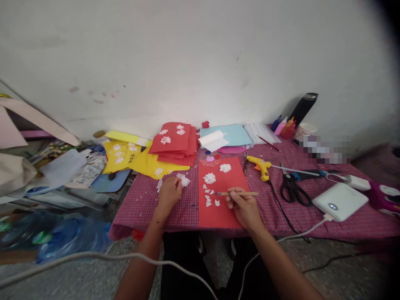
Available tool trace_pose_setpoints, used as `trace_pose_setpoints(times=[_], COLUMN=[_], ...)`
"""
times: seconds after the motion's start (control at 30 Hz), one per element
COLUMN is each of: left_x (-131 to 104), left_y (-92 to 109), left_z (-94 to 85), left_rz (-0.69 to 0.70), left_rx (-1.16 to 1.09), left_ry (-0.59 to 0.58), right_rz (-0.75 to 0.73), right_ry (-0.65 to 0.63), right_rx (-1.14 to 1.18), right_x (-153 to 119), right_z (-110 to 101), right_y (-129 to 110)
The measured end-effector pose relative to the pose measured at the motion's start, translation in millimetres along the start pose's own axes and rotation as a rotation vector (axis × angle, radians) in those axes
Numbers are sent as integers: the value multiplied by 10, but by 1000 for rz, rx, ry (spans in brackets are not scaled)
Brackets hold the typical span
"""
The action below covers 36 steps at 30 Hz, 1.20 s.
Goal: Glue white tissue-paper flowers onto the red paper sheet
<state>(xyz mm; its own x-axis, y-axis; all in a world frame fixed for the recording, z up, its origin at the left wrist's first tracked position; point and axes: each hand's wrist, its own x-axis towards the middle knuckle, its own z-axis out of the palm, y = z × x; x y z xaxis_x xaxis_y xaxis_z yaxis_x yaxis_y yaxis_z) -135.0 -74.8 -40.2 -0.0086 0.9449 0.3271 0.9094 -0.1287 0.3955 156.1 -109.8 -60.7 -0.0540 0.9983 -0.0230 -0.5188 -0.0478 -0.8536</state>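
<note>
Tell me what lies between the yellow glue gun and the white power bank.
In the head view, black scissors lie on the checked cloth between the glue gun and the power bank, with a black cord running beside them.

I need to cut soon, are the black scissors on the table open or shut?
Shut: the black scissors lie flat on the checked cloth, blades together.

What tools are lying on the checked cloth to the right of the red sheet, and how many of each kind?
Yellow glue gun: 1
Black scissors: 1
White power bank: 1
Total: 3
Apart from these, the right hand holds a thin wooden stick over the red sheet.
</note>
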Motion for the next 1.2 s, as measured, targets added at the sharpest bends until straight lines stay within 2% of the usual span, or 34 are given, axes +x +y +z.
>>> trace_pose_setpoints(times=[0.13, 0.23, 0.37, 0.5, 0.63, 0.77, 0.97, 1.2], left_x=[15, -6, -119, -279, -386, -420, -447, -472], left_y=[22, 87, 296, 618, 895, 1037, 1086, 1095], left_z=[-106, -179, -163, -24, 127, 218, 259, 276], left_rz=[-133, -253, -372, -489, -563, -597, -661, -625], left_rx=[-191, -479, -970, -1306, -1451, -1562, -1636, -1642], left_ry=[88, 99, 23, -140, -208, -188, -180, -195], right_rz=[-4, -5, -21, -50, -70, -85, -91, -103], right_ry=[0, -2, -20, -52, -76, -100, -113, -108], right_rx=[-1, 3, 12, -30, -123, -174, -222, -259], right_x=[-2, -1, -6, -27, -54, -65, -44, -33], right_z=[15, 21, 25, 29, 27, 15, 10, 11], right_y=[-12, -13, -15, -31, -50, -49, -6, 18])
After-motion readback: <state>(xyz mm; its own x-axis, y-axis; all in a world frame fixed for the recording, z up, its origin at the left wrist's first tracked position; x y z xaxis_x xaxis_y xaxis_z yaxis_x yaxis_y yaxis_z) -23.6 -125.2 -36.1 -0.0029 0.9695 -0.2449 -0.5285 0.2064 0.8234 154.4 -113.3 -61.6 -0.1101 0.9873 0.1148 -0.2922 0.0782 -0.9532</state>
